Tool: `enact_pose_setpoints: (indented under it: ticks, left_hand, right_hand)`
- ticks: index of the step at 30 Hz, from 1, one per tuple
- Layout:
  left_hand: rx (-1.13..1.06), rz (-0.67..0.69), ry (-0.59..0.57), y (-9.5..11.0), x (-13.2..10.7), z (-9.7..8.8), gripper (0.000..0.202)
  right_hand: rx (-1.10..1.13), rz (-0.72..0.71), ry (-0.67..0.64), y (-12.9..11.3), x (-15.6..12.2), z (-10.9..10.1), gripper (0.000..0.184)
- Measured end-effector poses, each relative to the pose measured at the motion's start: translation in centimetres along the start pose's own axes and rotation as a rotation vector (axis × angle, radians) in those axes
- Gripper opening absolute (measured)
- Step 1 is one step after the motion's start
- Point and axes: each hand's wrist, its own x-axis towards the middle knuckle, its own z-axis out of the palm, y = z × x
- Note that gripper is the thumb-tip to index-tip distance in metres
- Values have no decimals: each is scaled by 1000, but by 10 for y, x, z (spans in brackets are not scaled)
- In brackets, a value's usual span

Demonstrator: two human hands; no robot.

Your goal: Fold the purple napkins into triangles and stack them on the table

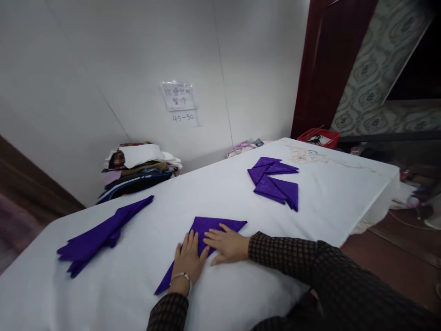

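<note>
A purple cloth napkin (206,224) lies folded flat on the white tablecloth in front of me, one pointed corner toward the right and another toward the lower left. Across its left part rests my left hand (189,259), palm down with fingers stretched out and a bracelet at the wrist. My right hand (225,243) presses flat on the napkin's right part, fingers spread and pointing left. Part of the napkin is hidden under both hands. Neither hand grips anything.
Folded purple napkins lie at the left (99,234) and farther back on the right (275,181) of the table (330,202). Behind the table's far edge is a stack of folded clothes (138,168) by the wall. A red basket (320,137) stands beyond the far right corner.
</note>
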Motion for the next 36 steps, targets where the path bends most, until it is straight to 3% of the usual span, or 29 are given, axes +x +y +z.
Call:
enact_pose_setpoints:
  ticks: [6,11,14,17,19,23,29,32,36]
  left_hand:
    - [-39,-18,9,-1,3,4,68]
    - [-54,-23,18,-1,2,3,68]
    - [-48,-21,10,0,2,2,69]
    - [-46,-28,1,0,2,2,69]
    - [-44,-26,2,1,2,1,68]
    - [-37,-13,14,1,1,2,69]
    - [-64,-9,31,1,0,4,69]
    - [-70,0,35,1,0,4,70]
    - [-74,-17,13,2,-1,1,70]
  right_hand:
    - [-36,233,-32,56,-59,-32,71]
    - [-131,416,35,54,-77,-48,76]
    - [-140,301,90,30,-60,-47,80]
    - [-73,98,40,7,-37,-35,79]
    - [-25,50,-13,3,-30,-26,76]
    - [-3,109,-57,22,-40,-21,71]
    - [-64,293,-37,51,-74,-35,72]
    - [-137,364,35,39,-66,-40,75]
    - [-147,145,55,5,-29,-34,79]
